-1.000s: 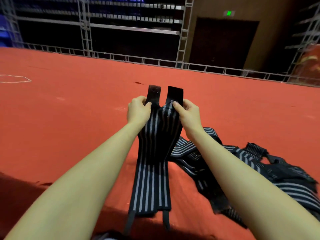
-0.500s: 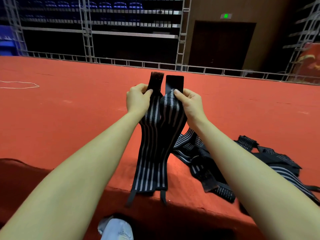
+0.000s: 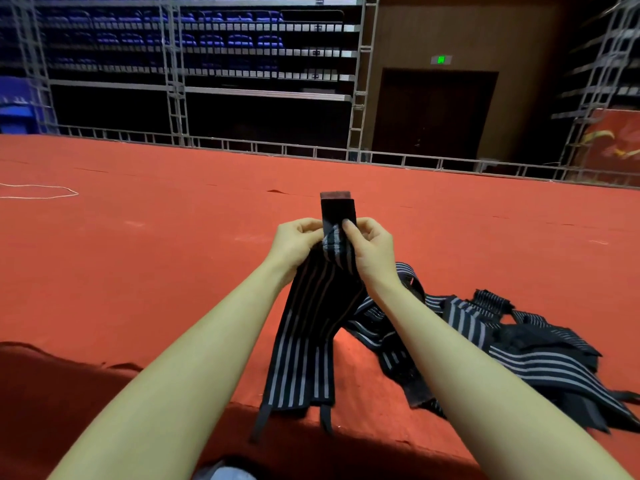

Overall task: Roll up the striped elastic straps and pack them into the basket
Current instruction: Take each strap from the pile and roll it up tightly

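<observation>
head view: i see both hands raised over the red carpet [image 3: 145, 258], close together. the left hand [image 3: 298, 242] has its fingers curled, pinching the left edge of a striped strap [image 3: 311, 323] near its top. the right hand [image 3: 370, 247] pinches the right edge at the same height, thumb on the front. the strap's two plain black ends [image 3: 337, 209] stand upright above the fingers, one laid over the other. below the hands the strap hangs doubled, its striped lengths reaching down to the carpet's near edge, with two thin black tails at the bottom. the pile [image 3: 502, 341] of other striped straps lies on the carpet to the right, behind the right forearm, loose and unrolled. i cannot see a basket. beyond the carpet stand a metal railing [image 3: 311, 150] and blue seats [image 3: 194, 39].
</observation>
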A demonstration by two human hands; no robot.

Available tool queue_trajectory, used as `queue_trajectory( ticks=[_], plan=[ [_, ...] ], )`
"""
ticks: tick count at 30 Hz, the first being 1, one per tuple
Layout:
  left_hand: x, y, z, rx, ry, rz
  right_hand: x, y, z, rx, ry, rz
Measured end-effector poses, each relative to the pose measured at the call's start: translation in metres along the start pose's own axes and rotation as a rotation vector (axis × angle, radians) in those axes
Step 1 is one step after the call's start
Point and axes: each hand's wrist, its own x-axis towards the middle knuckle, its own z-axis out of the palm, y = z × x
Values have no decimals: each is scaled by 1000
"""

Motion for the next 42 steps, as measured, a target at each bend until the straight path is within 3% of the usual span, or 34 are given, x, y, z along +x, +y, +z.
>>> queue_trajectory(
  ticks=[5,17,23,28,32,36,42],
  plan=[
    [-1,-1,1,-66,-53,12,6,10,3,-187,123,-49],
    [1,4,10,-200,-127,14,13,0,-1,-99,144,-25],
    [7,32,26,-148,-90,134,34,-28,-7,-16,128,-100],
    [14,51,32,68,-21,323,50,-48,-13,23,103,-141],
    [22,64,35,15,70,334,44,-42,-24,-37,102,-84],
    [26,76,38,47,86,393,36,-23,-35,-165,-3,-61],
    [29,89,41,83,104,434,37,-40,-39,-3,-57,-10]
  ],
)
